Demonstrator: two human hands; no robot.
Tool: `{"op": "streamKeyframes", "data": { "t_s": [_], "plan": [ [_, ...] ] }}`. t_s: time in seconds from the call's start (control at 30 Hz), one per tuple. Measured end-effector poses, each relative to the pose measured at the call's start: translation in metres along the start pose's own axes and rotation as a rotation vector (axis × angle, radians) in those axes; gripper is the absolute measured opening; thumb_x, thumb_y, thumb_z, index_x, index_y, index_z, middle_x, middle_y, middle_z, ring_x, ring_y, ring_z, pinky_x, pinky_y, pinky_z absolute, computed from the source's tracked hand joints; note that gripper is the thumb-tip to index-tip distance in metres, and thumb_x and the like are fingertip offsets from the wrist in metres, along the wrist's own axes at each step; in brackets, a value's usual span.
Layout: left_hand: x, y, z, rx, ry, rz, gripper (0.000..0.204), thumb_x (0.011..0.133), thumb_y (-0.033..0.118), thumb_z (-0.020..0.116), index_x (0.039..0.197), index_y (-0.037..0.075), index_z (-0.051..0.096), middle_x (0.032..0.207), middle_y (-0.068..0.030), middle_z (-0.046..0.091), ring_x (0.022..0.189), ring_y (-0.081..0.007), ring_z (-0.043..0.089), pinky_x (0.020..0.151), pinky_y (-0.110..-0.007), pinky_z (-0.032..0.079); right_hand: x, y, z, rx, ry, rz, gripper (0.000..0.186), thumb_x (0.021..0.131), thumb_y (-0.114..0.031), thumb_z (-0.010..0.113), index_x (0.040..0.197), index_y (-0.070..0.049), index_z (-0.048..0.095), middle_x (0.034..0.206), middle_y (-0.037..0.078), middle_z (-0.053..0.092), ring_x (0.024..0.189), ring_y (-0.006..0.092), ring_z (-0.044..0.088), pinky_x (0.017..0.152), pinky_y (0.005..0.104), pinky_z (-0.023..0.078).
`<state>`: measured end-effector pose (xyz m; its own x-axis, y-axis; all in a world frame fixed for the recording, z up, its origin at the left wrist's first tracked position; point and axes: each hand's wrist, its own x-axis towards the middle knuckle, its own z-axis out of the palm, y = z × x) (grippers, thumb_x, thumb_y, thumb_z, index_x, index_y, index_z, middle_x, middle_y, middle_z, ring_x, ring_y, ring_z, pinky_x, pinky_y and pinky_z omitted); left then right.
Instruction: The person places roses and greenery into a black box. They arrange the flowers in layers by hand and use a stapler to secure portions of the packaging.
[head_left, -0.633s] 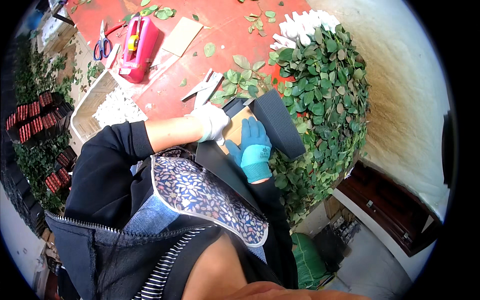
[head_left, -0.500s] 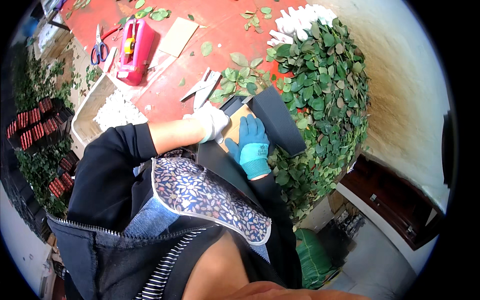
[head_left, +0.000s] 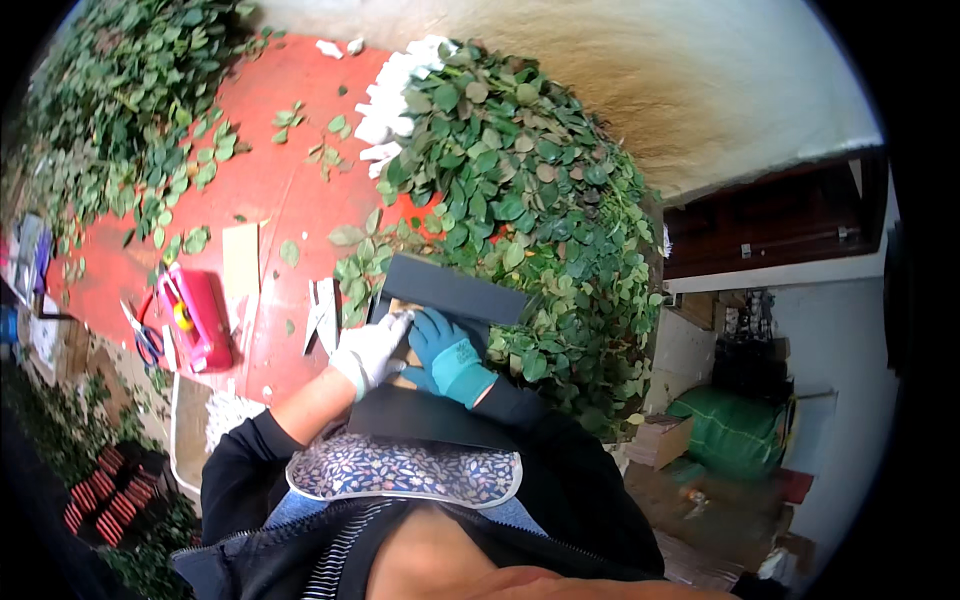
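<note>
In front of me lies a black box with a ridged dark flap [head_left: 450,288] standing up at its far side and a smooth black panel [head_left: 425,418] at its near side. Inside is a tan cardboard piece [head_left: 400,304], mostly covered by my hands. My left hand [head_left: 366,354], in a white glove, rests at its left edge, fingers stretched toward the far end and thumb apart. Over its right part lies my right hand [head_left: 452,364], in a teal glove, palm down with fingers extended. The two hands' fingertips nearly meet.
Left of the box are white-handled scissors [head_left: 321,316], a tan card [head_left: 241,262], a pink tape dispenser [head_left: 196,318] and dark-handled scissors [head_left: 148,345]. Leafy stems with white-wrapped ends [head_left: 385,118] pile up at right. More leafy stems [head_left: 130,100] cover the far left of the red table [head_left: 290,85].
My view has turned, bringing the far table into sight. My left fingers have moved inward over the cardboard, toward the right hand. Both hands stay on the box.
</note>
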<state>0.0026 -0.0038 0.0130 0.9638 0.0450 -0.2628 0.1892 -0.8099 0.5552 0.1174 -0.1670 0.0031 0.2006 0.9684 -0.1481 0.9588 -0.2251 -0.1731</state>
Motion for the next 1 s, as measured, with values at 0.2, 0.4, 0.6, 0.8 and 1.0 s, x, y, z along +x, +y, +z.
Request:
{"op": "streamKeyframes", "data": {
  "t_s": [0.2, 0.4, 0.6, 0.8, 1.0],
  "plan": [
    [0.007, 0.018, -0.011, 0.067, -0.126, -0.054, 0.072, 0.078, 0.029, 0.075, 0.139, 0.01, 0.043, 0.132, -0.0142, 0.05, 0.105, -0.0354, 0.062, 0.086, -0.045, 0.053, -0.004, 0.013, -0.059, 0.258, -0.075, -0.152, 0.054, 0.082, -0.047, 0.065, 0.116, -0.005, 0.061, 0.11, 0.023, 0.061, 0.105, 0.039, 0.058, 0.083, 0.0487, 0.049],
    [0.0, 0.004, 0.002, 0.177, -0.091, -0.097, 0.071, 0.08, 0.033, 0.074, 0.141, 0.012, 0.044, 0.131, -0.0128, 0.05, 0.103, -0.0361, 0.062, 0.085, -0.047, 0.051, 0.104, 0.149, -0.185, 0.039, 0.332, -0.24, 0.024, 0.088, -0.024, 0.064, 0.105, -0.008, 0.07, 0.093, 0.016, 0.069, 0.077, 0.0333, 0.066, 0.068, 0.0415, 0.053],
    [0.005, 0.013, -0.005, 0.162, -0.049, -0.059, 0.07, 0.08, 0.036, 0.072, 0.14, 0.014, 0.046, 0.135, -0.011, 0.05, 0.105, -0.0355, 0.06, 0.089, -0.047, 0.049, 0.273, 0.337, -0.194, 0.27, 0.626, 0.315, 0.032, 0.093, -0.027, 0.058, 0.115, -0.006, 0.067, 0.109, 0.021, 0.069, 0.101, 0.0379, 0.066, 0.086, 0.0425, 0.053],
    [0.012, 0.013, -0.008, 0.131, -0.073, -0.048, 0.067, 0.079, 0.037, 0.073, 0.138, 0.015, 0.05, 0.135, -0.0123, 0.048, 0.109, -0.0369, 0.056, 0.091, -0.046, 0.048, 0.332, 0.395, -0.137, -0.02, 0.133, 0.533, 0.046, 0.088, -0.045, 0.056, 0.122, -0.015, 0.061, 0.119, 0.019, 0.065, 0.106, 0.0414, 0.062, 0.093, 0.0519, 0.049],
    [0.005, 0.013, -0.001, 0.103, -0.098, -0.138, 0.07, 0.079, 0.034, 0.073, 0.141, 0.017, 0.046, 0.133, -0.0091, 0.05, 0.105, -0.0331, 0.057, 0.09, -0.047, 0.042, 0.298, 0.355, -0.206, 0.177, 0.542, 0.525, 0.05, 0.085, -0.05, 0.064, 0.109, -0.008, 0.068, 0.108, 0.022, 0.068, 0.1, 0.0397, 0.065, 0.087, 0.0492, 0.051]
  ]
}}
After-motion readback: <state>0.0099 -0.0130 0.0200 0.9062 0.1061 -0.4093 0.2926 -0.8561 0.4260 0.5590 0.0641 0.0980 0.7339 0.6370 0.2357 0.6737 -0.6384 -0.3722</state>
